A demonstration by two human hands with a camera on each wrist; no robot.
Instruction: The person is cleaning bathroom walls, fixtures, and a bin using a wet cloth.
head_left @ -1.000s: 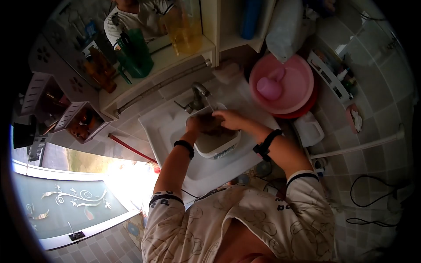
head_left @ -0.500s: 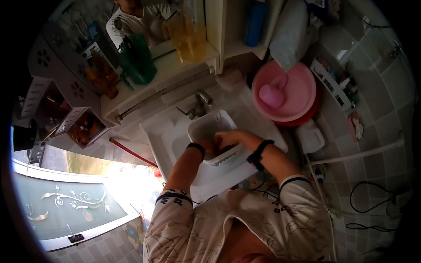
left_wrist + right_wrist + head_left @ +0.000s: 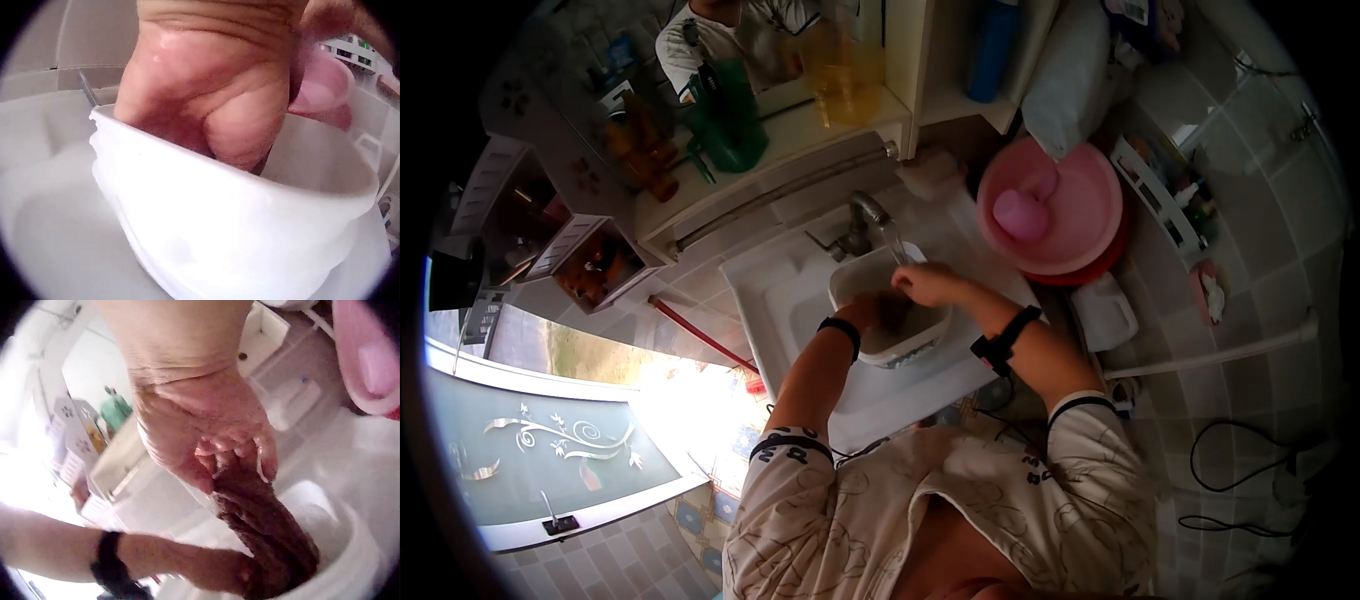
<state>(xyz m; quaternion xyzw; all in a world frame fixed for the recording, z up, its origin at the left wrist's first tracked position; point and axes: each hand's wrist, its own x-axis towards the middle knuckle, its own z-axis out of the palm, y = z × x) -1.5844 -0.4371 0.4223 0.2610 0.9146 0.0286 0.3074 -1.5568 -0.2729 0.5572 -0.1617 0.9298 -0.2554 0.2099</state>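
Leaning over the white ceramic sink (image 3: 790,300), we find the white plastic tub (image 3: 905,352) seated in its bowl, likely so spills drain away. Our right hand (image 3: 925,283) has its grip closed on the top of the sodden brown cloth (image 3: 269,531). Our left hand (image 3: 206,100) clenches the lower end inside the tub, so drips land there.
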